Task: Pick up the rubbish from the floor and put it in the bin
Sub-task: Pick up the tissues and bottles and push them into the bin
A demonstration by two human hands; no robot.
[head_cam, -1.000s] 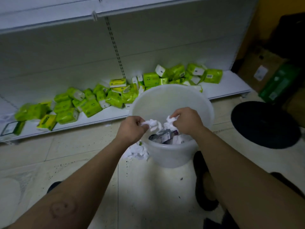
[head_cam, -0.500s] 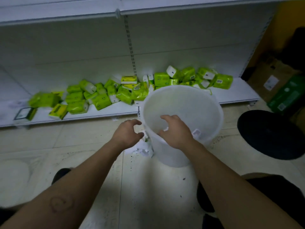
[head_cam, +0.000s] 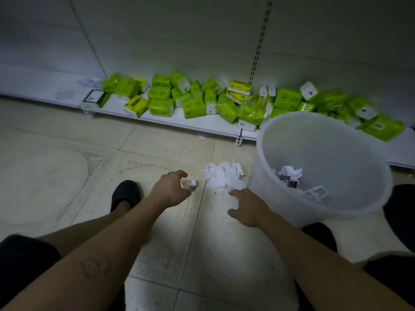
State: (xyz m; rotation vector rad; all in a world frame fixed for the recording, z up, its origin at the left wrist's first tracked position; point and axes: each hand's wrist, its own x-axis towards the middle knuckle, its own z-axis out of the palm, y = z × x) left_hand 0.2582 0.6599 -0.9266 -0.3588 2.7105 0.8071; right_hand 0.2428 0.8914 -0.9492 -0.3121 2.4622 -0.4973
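A pile of crumpled white tissue [head_cam: 223, 176] lies on the tiled floor just left of the translucent white bin [head_cam: 370, 158]. Inside the bin I see crumpled white paper [head_cam: 289, 172] and a few small packages. A small clear and white scrap [head_cam: 190, 184] lies on the floor at the fingertips of my left hand [head_cam: 168, 189], whose fingers are curled apart around it without closing. My right hand [head_cam: 247, 207] hovers open, fingers spread, just below the tissue pile and beside the bin's wall.
Several green tissue packs [head_cam: 193, 102] lie scattered along the low white shelf [head_cam: 202, 124] at the back. Dark specks dot the floor tiles. My black slipper [head_cam: 124, 194] stands left of my left arm; a dark round object [head_cam: 402, 212] sits at the right edge.
Both hands let go of the white paper in the bin, came out over its rim, and moved down and left to the floor by the tissue pile. The view has swung left.
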